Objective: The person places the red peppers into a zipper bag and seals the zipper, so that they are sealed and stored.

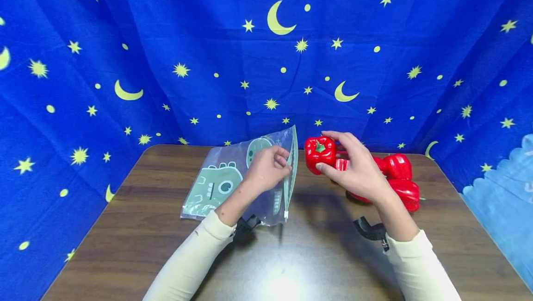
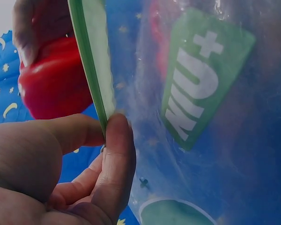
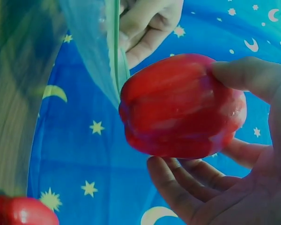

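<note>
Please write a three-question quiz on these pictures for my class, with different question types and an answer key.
1. Short answer: which hand is holding up a red pepper?
2. Multiple choice: where does the left hand pinch the clear bag? (a) at the end farthest from the opening (b) at its green-edged opening (c) in the middle of a print
3. True or false: more red peppers lie on the right side of the table.

Key: 1. The right hand. 2. b. 3. True.

Here's white glare blazing off the near tabletop (image 1: 287, 271), while both wrist views run dimmer and softer!
</note>
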`<state>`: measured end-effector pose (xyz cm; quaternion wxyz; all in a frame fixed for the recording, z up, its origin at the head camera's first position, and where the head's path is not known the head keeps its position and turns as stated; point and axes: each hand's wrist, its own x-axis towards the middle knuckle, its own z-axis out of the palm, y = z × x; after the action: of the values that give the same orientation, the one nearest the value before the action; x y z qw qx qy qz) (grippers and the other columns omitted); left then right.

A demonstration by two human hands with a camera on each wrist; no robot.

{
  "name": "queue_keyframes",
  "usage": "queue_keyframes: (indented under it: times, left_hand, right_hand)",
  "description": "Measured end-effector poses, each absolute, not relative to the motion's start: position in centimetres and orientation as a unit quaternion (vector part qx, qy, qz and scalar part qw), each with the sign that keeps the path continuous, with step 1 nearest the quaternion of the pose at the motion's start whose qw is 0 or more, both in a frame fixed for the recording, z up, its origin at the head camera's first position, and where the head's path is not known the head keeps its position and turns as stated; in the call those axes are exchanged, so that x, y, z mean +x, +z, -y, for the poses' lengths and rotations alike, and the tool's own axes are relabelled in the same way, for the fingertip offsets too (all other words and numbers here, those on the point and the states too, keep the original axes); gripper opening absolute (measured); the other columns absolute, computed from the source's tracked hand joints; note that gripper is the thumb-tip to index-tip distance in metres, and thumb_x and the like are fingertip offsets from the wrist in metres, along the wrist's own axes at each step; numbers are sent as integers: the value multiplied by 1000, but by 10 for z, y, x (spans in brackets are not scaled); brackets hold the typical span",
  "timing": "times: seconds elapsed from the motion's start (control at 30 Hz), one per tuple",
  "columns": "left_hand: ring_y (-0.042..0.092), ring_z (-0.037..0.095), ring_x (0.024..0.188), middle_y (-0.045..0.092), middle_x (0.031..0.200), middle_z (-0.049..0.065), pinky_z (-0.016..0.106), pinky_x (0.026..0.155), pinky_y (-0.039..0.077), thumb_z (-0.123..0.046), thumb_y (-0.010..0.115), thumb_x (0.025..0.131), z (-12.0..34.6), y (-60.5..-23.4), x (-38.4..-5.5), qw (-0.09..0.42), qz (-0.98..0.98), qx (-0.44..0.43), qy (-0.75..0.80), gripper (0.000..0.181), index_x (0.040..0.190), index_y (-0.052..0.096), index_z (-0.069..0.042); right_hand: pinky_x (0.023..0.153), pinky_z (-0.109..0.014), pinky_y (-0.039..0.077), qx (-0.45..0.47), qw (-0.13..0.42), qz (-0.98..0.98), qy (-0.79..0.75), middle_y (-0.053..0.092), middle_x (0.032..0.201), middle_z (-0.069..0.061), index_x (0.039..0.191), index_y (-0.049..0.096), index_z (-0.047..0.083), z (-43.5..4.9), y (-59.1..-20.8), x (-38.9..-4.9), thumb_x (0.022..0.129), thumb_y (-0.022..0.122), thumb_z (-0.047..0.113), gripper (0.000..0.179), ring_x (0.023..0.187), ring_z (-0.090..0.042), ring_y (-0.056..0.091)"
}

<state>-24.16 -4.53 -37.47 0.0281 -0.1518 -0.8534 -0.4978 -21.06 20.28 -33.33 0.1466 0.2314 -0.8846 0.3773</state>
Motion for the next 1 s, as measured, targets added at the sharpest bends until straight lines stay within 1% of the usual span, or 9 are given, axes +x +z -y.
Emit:
queue_keyframes:
  times: [0.13,0.27,0.33,0.4,0.57,0.67,0.73,0.9,1.0]
  left_hand:
    - [71,12,74,73,89,6,25,61,57,-4,79,86,46,-373,-241,25,855,-149,-496,30,115,71,0]
    - [70,13,74,72,89,5,26,61,57,-2,79,85,47,-371,-241,22,856,-143,-496,32,115,72,-1]
    - [70,14,74,72,89,5,26,61,58,0,78,83,47,-370,-240,22,854,-139,-500,33,116,71,0]
    - [70,14,74,71,89,6,26,60,58,0,77,83,47,-370,-241,23,853,-137,-502,35,117,71,1]
    - [70,13,75,73,90,6,26,61,57,-2,77,84,47,-369,-241,25,850,-138,-507,37,120,69,2]
    - [70,13,75,74,91,6,26,61,56,-2,75,86,48,-368,-241,30,848,-138,-511,36,120,69,1]
    - [70,13,75,73,90,5,25,61,55,-3,75,86,49,-367,-240,43,851,-133,-507,34,119,70,0]
    - [70,13,72,73,86,3,25,60,53,-3,73,83,52,-363,-239,79,856,-119,-496,29,112,72,-3]
    - [71,13,71,73,86,3,25,58,52,-3,73,83,55,-360,-238,85,856,-114,-497,29,112,73,-4]
  right_hand:
    - [99,-51,58,221,132,871,419,61,140,-9,149,56,17,-193,-332,-217,89,86,20,67,119,-28,66]
    - [102,-37,58,218,120,847,469,61,141,-9,149,53,11,-184,-332,-222,89,86,17,68,121,-26,64]
    - [100,-30,57,214,112,832,499,59,142,-9,149,51,9,-178,-333,-224,89,85,15,69,122,-27,65]
    - [97,-27,58,206,102,817,529,57,144,-10,147,48,6,-173,-334,-225,89,85,13,70,123,-30,65]
    - [92,-25,60,188,84,776,597,52,144,-15,143,40,1,-160,-341,-228,87,83,3,71,123,-34,65]
    - [90,-23,60,182,84,761,617,50,142,-18,142,37,-2,-155,-346,-230,86,81,-1,72,121,-36,63]
    - [89,-22,60,179,90,757,622,49,141,-19,141,36,-3,-153,-349,-231,86,80,-3,71,120,-37,62]
    - [90,-19,58,177,101,768,607,50,142,-18,143,37,-2,-153,-351,-232,86,81,-1,73,121,-35,63]
    - [93,-18,55,185,108,786,581,52,145,-16,148,41,1,-154,-351,-231,87,82,3,74,123,-33,63]
